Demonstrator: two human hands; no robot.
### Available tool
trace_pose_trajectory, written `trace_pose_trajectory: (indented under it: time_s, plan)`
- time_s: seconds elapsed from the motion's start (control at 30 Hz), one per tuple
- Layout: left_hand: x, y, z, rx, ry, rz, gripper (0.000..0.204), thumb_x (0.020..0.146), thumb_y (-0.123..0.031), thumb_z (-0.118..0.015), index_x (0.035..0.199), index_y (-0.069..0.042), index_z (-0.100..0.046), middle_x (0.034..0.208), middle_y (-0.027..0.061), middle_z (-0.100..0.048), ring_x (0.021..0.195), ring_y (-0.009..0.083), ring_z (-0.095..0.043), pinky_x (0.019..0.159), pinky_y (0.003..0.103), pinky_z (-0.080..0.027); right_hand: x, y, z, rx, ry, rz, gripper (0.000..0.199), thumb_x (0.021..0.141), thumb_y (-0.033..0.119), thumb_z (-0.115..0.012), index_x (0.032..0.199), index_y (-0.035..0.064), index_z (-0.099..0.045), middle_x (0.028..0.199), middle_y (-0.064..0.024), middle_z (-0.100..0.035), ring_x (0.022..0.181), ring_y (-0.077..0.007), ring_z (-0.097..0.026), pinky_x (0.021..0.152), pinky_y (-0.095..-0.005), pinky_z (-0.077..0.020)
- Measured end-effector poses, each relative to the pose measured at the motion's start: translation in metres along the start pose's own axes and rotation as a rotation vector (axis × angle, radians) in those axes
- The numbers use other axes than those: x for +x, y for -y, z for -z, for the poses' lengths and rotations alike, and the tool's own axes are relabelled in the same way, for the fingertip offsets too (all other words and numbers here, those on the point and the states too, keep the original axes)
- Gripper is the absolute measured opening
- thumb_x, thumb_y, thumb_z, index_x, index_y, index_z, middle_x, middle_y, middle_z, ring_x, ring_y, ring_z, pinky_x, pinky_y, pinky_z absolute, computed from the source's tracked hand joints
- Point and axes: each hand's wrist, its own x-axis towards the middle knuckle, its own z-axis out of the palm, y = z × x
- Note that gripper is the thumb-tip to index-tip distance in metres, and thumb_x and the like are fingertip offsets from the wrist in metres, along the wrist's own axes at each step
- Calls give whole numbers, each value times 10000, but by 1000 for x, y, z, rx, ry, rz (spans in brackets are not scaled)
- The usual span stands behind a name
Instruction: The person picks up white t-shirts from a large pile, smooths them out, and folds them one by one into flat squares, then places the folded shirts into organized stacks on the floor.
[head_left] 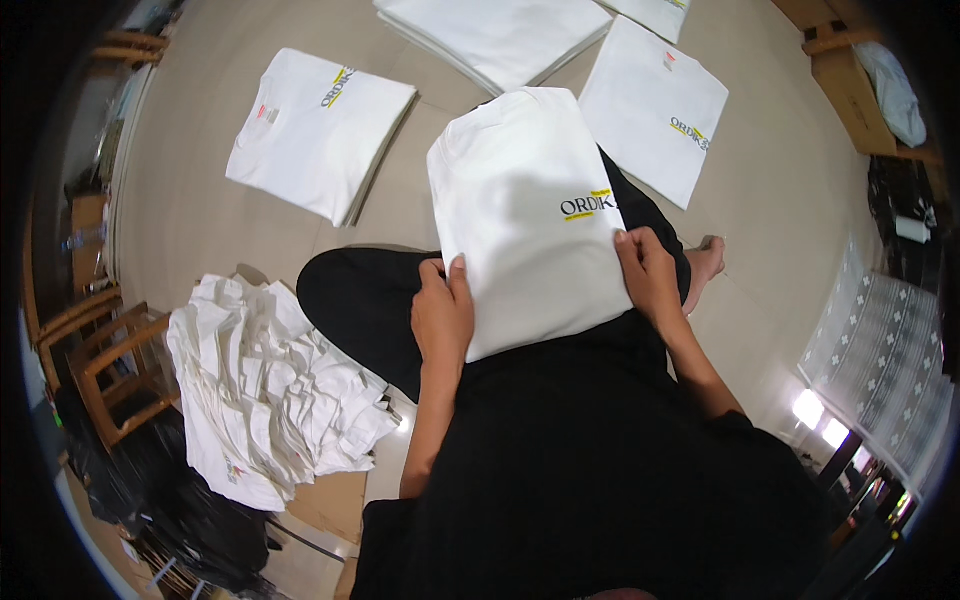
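A folded white T-shirt (520, 260) with a small dark and yellow chest print lies across my lap, its collar end pointing away from me. My left hand (442, 310) grips its left edge, thumb on top and fingers beneath. On the opposite edge, just below the print, my right hand (648, 268) pinches the cloth the same way. The fingers under the shirt are hidden. Beyond it, a folded T-shirt stack (315, 135) rests on the floor to the left, and another folded T-shirt (655, 115) lies to the right.
A taller white stack (495, 40) stands at the far middle. Loose white shirts (275, 385) are heaped at my left, beside a wooden frame (125, 375) and black plastic bags (190, 510). A cardboard box (850, 95) sits far right, above a patterned grey curtain (885, 350).
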Motion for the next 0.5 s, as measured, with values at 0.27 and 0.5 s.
trace_pose_trajectory:
  time_s: [0.27, 0.5]
  plan:
    - [-49, 36, 9, -383, 168, 165, 326, 1110, -342, -545, 1085, -21, -599, 683, 68, -630, 582, 153, -527, 599, 340, -446, -29, -10, 33, 278, 219, -113, 372, 1019, 311, -735, 792, 94, -536, 697, 88, -432, 658, -40, -362, 572, -262, -296]
    - [-73, 38, 16, -650, 34, 59, 306, 1124, -319, -537, 1110, -21, -605, 911, 6, -631, 804, 75, -467, 738, 270, -420, -32, 27, 67, 624, 399, -223, 241, 1068, 307, -663, 963, 114, -566, 635, 76, -451, 440, -13, -313, 394, -202, -239]
